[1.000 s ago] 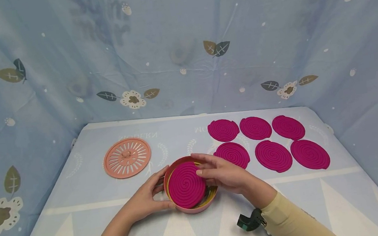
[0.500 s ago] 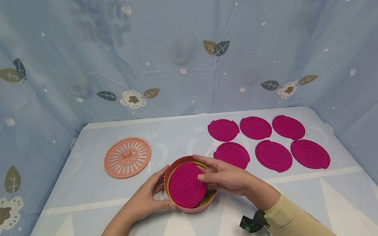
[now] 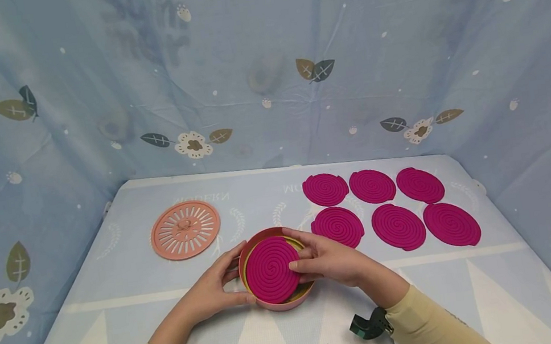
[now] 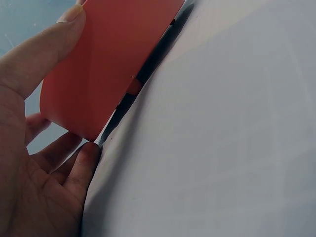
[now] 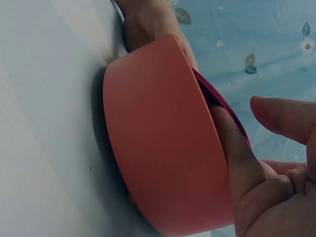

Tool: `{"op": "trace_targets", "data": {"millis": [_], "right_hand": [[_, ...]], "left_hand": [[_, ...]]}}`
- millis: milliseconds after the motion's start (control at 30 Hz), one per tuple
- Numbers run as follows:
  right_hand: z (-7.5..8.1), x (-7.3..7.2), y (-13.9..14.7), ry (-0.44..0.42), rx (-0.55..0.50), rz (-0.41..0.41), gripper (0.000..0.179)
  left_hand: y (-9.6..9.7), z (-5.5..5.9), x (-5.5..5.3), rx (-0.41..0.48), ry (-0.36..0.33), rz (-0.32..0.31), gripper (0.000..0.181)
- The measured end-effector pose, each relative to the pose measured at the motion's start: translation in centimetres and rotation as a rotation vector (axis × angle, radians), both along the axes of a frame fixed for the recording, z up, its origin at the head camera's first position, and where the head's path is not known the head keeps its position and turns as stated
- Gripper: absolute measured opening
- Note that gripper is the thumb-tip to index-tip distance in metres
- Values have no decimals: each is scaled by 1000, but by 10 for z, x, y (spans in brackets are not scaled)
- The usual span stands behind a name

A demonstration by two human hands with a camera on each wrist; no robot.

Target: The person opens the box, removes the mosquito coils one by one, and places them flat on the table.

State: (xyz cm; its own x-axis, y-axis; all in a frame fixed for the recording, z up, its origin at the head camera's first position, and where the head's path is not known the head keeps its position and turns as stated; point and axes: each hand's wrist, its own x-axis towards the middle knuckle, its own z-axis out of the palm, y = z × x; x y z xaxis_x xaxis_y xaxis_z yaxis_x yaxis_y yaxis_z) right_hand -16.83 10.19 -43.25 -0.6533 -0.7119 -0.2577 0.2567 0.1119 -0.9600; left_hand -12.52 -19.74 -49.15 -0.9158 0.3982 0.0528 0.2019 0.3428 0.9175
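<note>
A magenta mosquito coil (image 3: 272, 270) lies tilted in the mouth of a round pink tin (image 3: 282, 307) with a yellow inside. My left hand (image 3: 217, 285) grips the tin's left side, thumb near the front and fingers behind; the left wrist view shows them on the tin's outer wall (image 4: 108, 59). With my right hand (image 3: 329, 257) I hold the coil by its right edge, the thumb over it. In the right wrist view, a finger reaches under the raised coil edge (image 5: 222, 101) inside the rim. Its other fingertips are partly hidden.
Several more magenta coils (image 3: 399, 227) lie in two rows at the right rear of the table. A slotted pink lid (image 3: 186, 230) with a small knob rests at the left. Patterned blue cloth (image 3: 263, 70) rises behind and on both sides.
The fingers of my right hand have shifted slightly along the coil's edge and the tin's rim. The coil has moved very slightly to the right. My left hand stays on the tin.
</note>
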Motion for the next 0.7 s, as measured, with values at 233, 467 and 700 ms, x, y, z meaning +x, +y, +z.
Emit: {"op": "trace_targets", "data": {"millis": [233, 467, 700], "right_hand": [[-1, 0, -4, 77, 72, -12, 77], [1, 1, -6, 143, 146, -18, 75], [0, 1, -8, 142, 157, -39, 73]], "left_hand": [[0, 1, 1, 1, 0, 0, 109], [-1, 1, 1, -13, -6, 2, 108], [-1, 2, 1, -11, -12, 4, 109]]}}
